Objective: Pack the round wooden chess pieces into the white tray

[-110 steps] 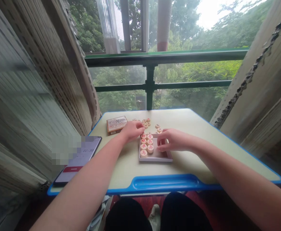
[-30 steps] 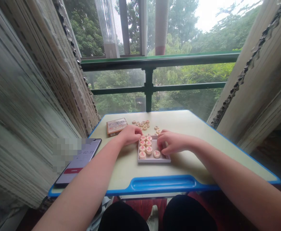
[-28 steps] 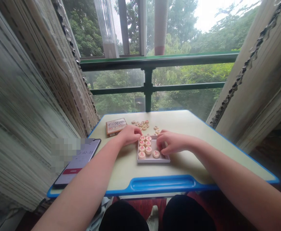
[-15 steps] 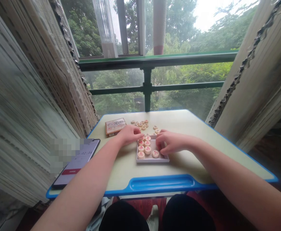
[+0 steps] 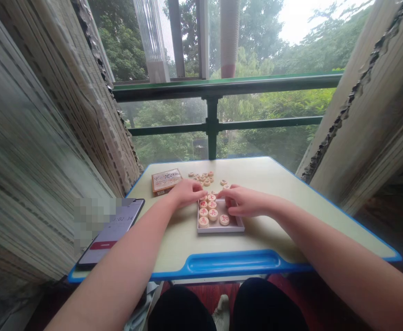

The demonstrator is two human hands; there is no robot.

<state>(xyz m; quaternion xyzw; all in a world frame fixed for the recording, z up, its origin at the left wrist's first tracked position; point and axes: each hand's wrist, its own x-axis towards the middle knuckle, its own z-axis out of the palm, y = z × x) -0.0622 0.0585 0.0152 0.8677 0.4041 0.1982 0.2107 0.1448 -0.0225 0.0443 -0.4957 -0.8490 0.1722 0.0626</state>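
Observation:
A shallow white tray (image 5: 220, 229) sits near the middle of the pale table, holding several round wooden chess pieces with red characters, such as the piece (image 5: 224, 219) at its lower right. My right hand (image 5: 242, 202) reaches across the tray's upper part, its fingertips over the pieces there. My left hand (image 5: 186, 193) rests by the tray's upper left corner with curled fingers. Whether either hand holds a piece is hidden. Beyond the tray lies a loose group of several more pieces (image 5: 201, 177), with a printed cardboard box (image 5: 166, 180) to their left.
A phone (image 5: 110, 232) showing a timer lies at the table's left edge, partly blurred. The table (image 5: 173, 248) has a blue rim and a blue groove (image 5: 232, 261) at the front. Bamboo blinds hang on both sides, and a green window railing stands beyond the table.
My right hand has moved left over the top of the tray, closer to my left hand. My left hand and the tray have barely moved.

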